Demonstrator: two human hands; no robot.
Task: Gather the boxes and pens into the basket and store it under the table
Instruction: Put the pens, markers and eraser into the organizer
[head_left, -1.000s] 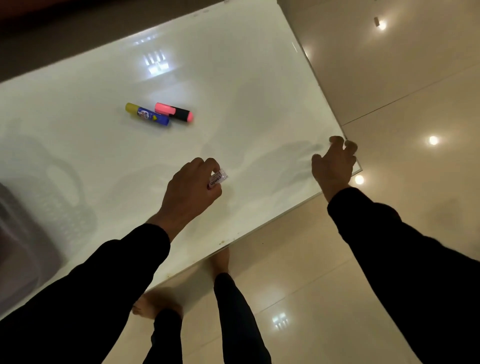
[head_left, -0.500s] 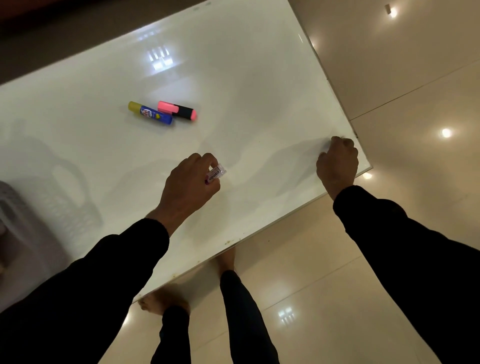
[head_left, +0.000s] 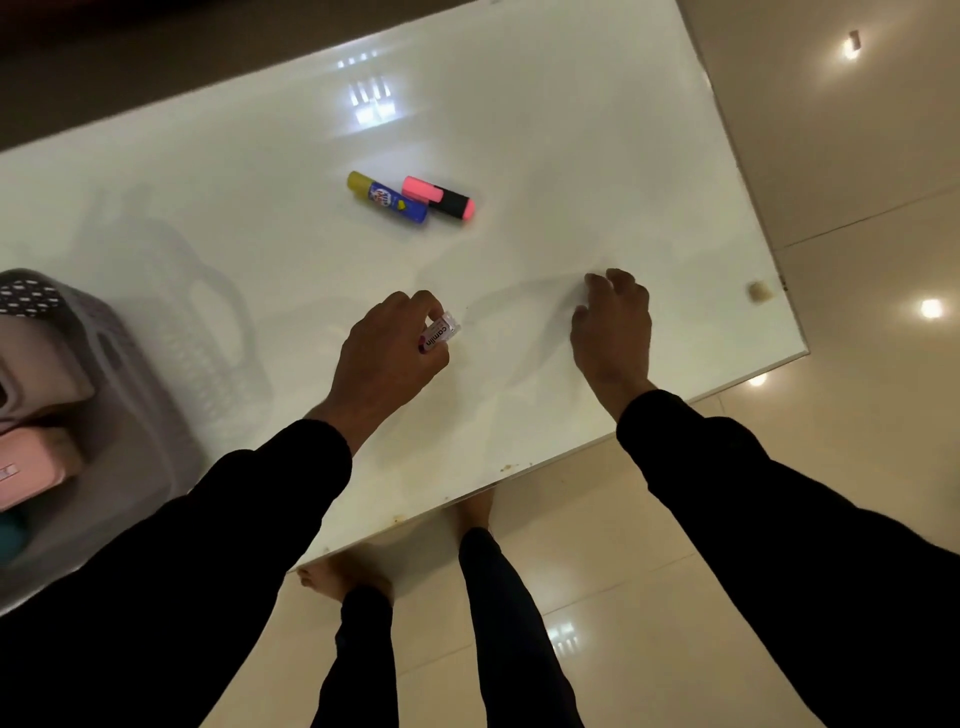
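Note:
My left hand (head_left: 387, 358) is shut on a small clear pen (head_left: 439, 332) with printed lettering, just above the white table (head_left: 571, 130). My right hand (head_left: 613, 327) hovers over the table to the right, fingers curled and apart, holding nothing. Farther back lie a blue marker with a yellow cap (head_left: 387, 197) and a pink and black highlighter (head_left: 439, 198), touching side by side. The grey plastic basket (head_left: 119, 395) stands at the left edge of the table, with a pink box (head_left: 26, 467) and other boxes inside.
A small beige pad (head_left: 758, 291) sits at the table's right corner. The table's near edge runs diagonally in front of my legs and bare feet (head_left: 332, 577). Glossy tiled floor (head_left: 857, 467) lies to the right and below.
My right hand has moved left from the table's right corner to over the tabletop. The view has shifted, so the basket shows more. My left hand keeps hold of the pen.

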